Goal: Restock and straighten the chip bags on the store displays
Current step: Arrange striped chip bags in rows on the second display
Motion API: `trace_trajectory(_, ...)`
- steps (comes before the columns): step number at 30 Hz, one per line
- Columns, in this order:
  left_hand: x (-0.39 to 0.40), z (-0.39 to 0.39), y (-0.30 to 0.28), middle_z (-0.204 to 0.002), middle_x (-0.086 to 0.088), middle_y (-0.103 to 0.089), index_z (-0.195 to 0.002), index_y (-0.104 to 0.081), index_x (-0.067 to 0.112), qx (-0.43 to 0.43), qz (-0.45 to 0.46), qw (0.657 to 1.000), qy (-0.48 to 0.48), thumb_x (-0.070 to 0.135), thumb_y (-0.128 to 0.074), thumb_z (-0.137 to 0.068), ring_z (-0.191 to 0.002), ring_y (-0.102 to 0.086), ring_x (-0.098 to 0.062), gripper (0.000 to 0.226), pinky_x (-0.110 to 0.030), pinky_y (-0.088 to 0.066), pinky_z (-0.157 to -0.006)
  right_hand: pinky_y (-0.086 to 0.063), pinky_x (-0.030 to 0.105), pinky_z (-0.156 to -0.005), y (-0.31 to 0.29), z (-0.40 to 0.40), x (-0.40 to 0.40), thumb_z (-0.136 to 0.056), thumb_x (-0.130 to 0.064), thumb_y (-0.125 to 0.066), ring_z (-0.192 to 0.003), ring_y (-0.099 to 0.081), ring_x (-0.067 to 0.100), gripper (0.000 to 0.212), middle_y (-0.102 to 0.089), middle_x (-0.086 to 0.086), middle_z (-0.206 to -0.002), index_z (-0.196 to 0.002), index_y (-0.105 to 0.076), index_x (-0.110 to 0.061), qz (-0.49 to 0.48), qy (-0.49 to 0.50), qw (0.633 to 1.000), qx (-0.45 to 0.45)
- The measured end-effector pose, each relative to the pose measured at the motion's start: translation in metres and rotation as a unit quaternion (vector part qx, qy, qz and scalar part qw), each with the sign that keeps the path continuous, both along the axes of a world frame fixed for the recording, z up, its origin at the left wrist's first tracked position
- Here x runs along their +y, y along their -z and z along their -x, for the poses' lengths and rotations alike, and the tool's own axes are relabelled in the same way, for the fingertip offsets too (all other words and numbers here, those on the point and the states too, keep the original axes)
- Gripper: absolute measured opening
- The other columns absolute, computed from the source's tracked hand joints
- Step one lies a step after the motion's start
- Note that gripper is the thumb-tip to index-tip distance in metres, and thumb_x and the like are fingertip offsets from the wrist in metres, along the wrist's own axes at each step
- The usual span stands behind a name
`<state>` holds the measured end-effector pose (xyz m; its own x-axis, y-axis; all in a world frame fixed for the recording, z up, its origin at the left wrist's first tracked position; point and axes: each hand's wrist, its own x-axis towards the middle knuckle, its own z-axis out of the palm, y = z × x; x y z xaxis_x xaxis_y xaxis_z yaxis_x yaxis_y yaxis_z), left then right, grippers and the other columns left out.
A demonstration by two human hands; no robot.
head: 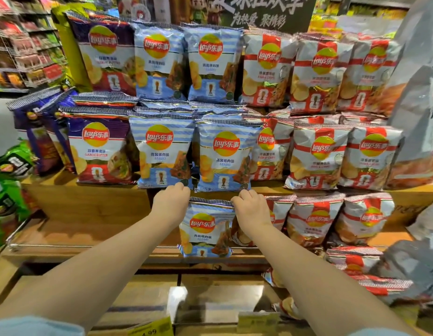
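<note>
A light-blue striped chip bag (205, 229) stands upright on the lower wooden shelf (89, 235), alone in its column. My left hand (170, 204) grips its top left corner and my right hand (252, 209) grips its top right corner, fingers curled over the crimped edge. Directly above, two more blue bags (162, 151) (226, 154) stand on the middle tier. Red-and-white chip bags (312, 219) stand to the right on the same lower shelf.
Purple chip bags (101, 151) fill the left of the upper tiers; red-and-white ones (317, 154) fill the right. Green bags (11, 166) hang at far left. The lower shelf left of the held bag is bare wood. Fallen red bags (353, 263) lie lower right. A price tag (150, 329) sits at the bottom edge.
</note>
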<state>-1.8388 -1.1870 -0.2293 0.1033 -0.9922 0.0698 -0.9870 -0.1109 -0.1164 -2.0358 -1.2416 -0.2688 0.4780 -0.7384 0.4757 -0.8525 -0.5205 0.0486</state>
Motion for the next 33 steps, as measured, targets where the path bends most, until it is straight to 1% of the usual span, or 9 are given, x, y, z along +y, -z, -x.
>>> trace_trajectory(4, -0.009, -0.004, 0.003, -0.075, -0.007, -0.052, -0.076, -0.059, 0.007, -0.008, 0.056, 0.997, 0.047, 0.004, -0.08, -0.067, -0.063, -0.055, -0.026, 0.023, -0.029, -0.029, -0.045, -0.033, 0.026, -0.05, 0.0, 0.0, -0.007, -0.035, 0.001, -0.088, -0.056, -0.052, 0.024, 0.037, -0.051, 0.003, -0.062, -0.061, -0.065, -0.012, 0.024, 0.002, 1.0, -0.001)
trace_trajectory(9, -0.019, -0.008, 0.008, -0.073, -0.01, -0.051, -0.071, -0.058, 0.004, 0.03, 0.074, 0.996, 0.043, -0.001, -0.074, -0.072, -0.055, -0.048, -0.028, 0.017, -0.028, -0.026, -0.044, -0.031, 0.026, -0.05, -0.005, -0.004, -0.016, -0.041, 0.005, -0.084, -0.056, -0.051, 0.026, 0.032, -0.051, 0.005, -0.061, -0.059, -0.063, -0.01, 0.048, 0.017, 0.999, -0.013)
trace_trajectory(11, -0.02, -0.005, 0.012, -0.089, -0.01, -0.053, -0.088, -0.059, 0.006, 0.018, 0.049, 0.998, 0.038, 0.004, -0.061, -0.086, -0.071, -0.053, -0.029, 0.003, -0.032, -0.031, -0.05, -0.025, 0.027, -0.051, -0.006, -0.004, -0.018, -0.042, 0.005, -0.083, -0.055, -0.049, 0.026, 0.032, -0.049, 0.006, -0.06, -0.058, -0.061, -0.01, 0.043, 0.028, 0.999, -0.011)
trace_trajectory(13, -0.02, -0.002, 0.017, -0.105, -0.008, -0.05, -0.104, -0.056, 0.009, 0.015, 0.019, 0.999, 0.024, 0.004, -0.05, -0.092, -0.086, -0.054, -0.028, 0.014, -0.033, -0.033, -0.057, -0.024, 0.027, -0.052, -0.003, -0.004, -0.018, -0.041, 0.004, -0.084, -0.054, -0.048, 0.025, 0.032, -0.047, 0.006, -0.059, -0.056, -0.06, -0.01, 0.034, 0.037, 0.999, -0.004)
trace_trajectory(19, -0.019, -0.005, 0.027, -0.132, -0.006, -0.044, -0.139, -0.041, 0.013, 0.073, 0.04, 0.996, 0.033, 0.01, -0.048, -0.095, -0.099, -0.057, -0.027, 0.045, -0.032, -0.042, -0.065, -0.034, 0.027, -0.047, 0.004, -0.003, -0.018, -0.043, -0.004, -0.089, -0.056, -0.05, 0.024, 0.033, -0.052, 0.005, -0.063, -0.063, -0.064, -0.013, 0.016, 0.056, 0.998, 0.004)
trace_trajectory(24, -0.01, -0.006, 0.028, -0.133, -0.007, -0.044, -0.143, -0.036, 0.014, 0.102, 0.07, 0.992, 0.029, 0.012, -0.048, -0.095, -0.094, -0.057, -0.025, 0.049, -0.032, -0.046, -0.062, -0.041, 0.03, -0.051, 0.005, -0.002, -0.014, -0.054, -0.005, -0.087, -0.062, -0.055, 0.024, 0.033, -0.059, 0.005, -0.073, -0.081, -0.069, -0.01, 0.031, 0.033, 0.998, -0.039)
trace_trajectory(29, 0.003, -0.002, 0.02, -0.141, -0.007, -0.039, -0.144, -0.035, 0.014, 0.116, 0.071, 0.99, 0.025, 0.013, -0.044, -0.095, -0.121, -0.044, -0.025, 0.05, -0.032, -0.045, -0.088, -0.051, 0.04, -0.077, 0.003, -0.013, 0.003, -0.066, -0.01, -0.081, -0.097, -0.064, 0.029, 0.04, -0.067, 0.008, -0.105, -0.105, -0.07, -0.009, -0.038, 0.064, 0.993, -0.09)
trace_trajectory(31, 0.01, 0.0, 0.017, -0.147, -0.008, -0.034, -0.146, -0.032, 0.015, 0.103, 0.075, 0.992, 0.025, 0.017, -0.046, -0.095, -0.133, -0.033, -0.025, 0.053, -0.033, -0.037, -0.101, -0.037, 0.046, -0.101, -0.006, -0.024, 0.016, -0.086, -0.016, -0.064, -0.128, -0.046, 0.029, 0.044, -0.054, 0.008, -0.134, -0.129, -0.057, -0.011, -0.113, 0.074, 0.986, -0.1)
trace_trajectory(33, 0.018, 0.003, 0.011, -0.155, -0.007, -0.022, -0.149, -0.023, 0.016, 0.081, 0.062, 0.995, 0.024, 0.025, -0.046, -0.096, -0.144, -0.016, -0.024, 0.059, -0.035, -0.024, -0.113, -0.016, 0.039, -0.113, -0.016, -0.035, 0.028, -0.099, -0.025, -0.042, -0.144, -0.019, 0.021, 0.046, -0.032, 0.001, -0.152, -0.144, -0.038, -0.018, -0.171, 0.072, 0.978, -0.095)
